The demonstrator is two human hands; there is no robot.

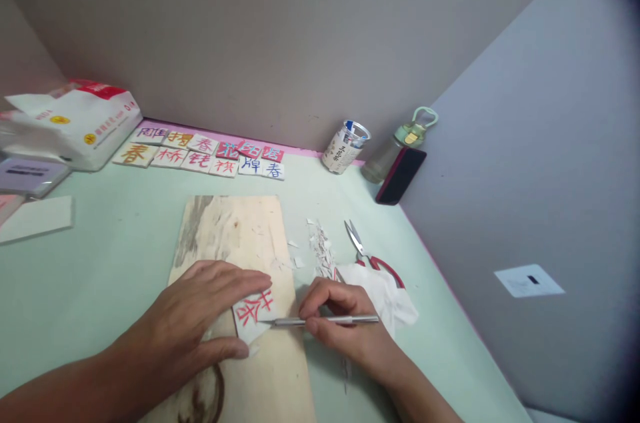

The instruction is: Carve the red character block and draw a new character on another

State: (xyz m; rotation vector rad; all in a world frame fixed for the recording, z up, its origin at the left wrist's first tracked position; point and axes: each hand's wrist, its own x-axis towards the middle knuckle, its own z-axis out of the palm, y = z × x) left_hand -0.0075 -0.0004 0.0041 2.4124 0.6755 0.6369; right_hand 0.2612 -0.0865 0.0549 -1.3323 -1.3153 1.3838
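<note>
Head view, left hand (205, 309): spread, thumb and forefinger well apart, with the tile between them; the forefinger lies along its top edge and the thumb touches its lower left corner.
Head view, right hand (357, 339): closed in a pen grip, thumb and forefinger pinching the knife (345, 320), the other fingers curled in.
Knife: nearly level, its tip pointing left at the tile, touching or just above it; at this size I cannot quite tell.
Tile (253, 311): white with a red character, lying tilted on the board (240, 243), between the two hands.
Scraps (323, 253): pale slivers strewn right of the board, a few on it.
Scissors (367, 256): parted slightly, red handles partly under the tissue (383, 296).
Back edge: two rows of lettered tiles (197, 161), with a bag (100, 129) on their left.
Back right: a can (340, 153), a bottle (377, 159) beside it, and a phone (401, 176) leaning in front of the bottle.
</note>
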